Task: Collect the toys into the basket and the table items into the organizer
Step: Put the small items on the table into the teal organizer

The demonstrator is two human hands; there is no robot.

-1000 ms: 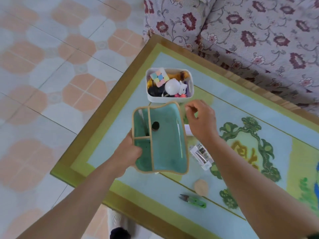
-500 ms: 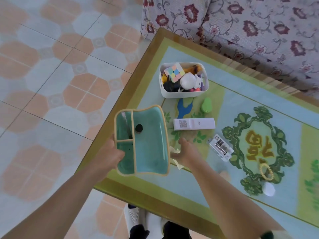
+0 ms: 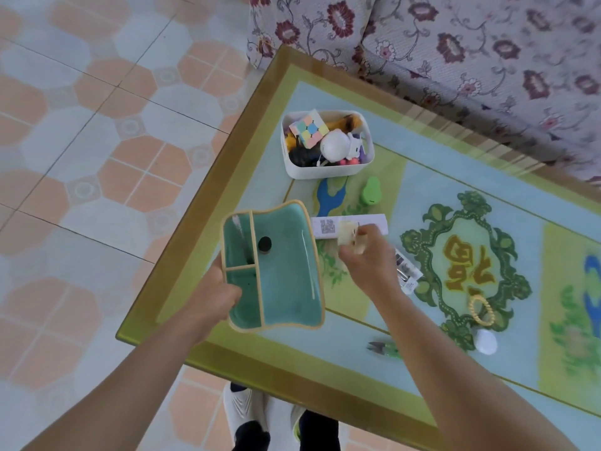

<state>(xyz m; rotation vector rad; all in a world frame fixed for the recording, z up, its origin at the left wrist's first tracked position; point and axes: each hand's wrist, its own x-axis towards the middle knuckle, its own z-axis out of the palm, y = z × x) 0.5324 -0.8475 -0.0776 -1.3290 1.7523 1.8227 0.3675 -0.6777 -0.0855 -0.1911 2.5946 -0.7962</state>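
Since half a second ago the right hand (image 3: 367,258) has been carried from the organizer's (image 3: 286,278) near right wall up to its far right corner. A small cream thing (image 3: 347,235) is now pinched in its fingers (image 3: 359,244), over the white box (image 3: 379,222).

The worktop (image 3: 325,356) is painted pale blue, yellow and green under a glossy surface. It is bordered by a flowered sofa (image 3: 487,43) on its far side and a tiled floor (image 3: 97,157) to the left.

The organizer, teal with tan edging, is held over the worktop's near left corner, its near left rim gripped by the curled left hand (image 3: 214,297). Its long axis runs away from the person and its mouth is turned up at the camera. Two small compartments lie along its left side and one large one on the right. A black round thing (image 3: 264,244) is seen in the large one, against the divider, and a pale stick (image 3: 239,231) in the far small one.

The white basket (image 3: 325,172) stands beyond it, filled with toys, with a pastel cube (image 3: 309,128) on top. The white box, printed with a code, is laid between basket and hand, its long axis left to right.

A printed packet (image 3: 408,275), a green pear-shaped thing (image 3: 370,192), a gold loop (image 3: 481,309), green snips (image 3: 383,349) and a white round thing (image 3: 485,341) lie loose on the worktop.
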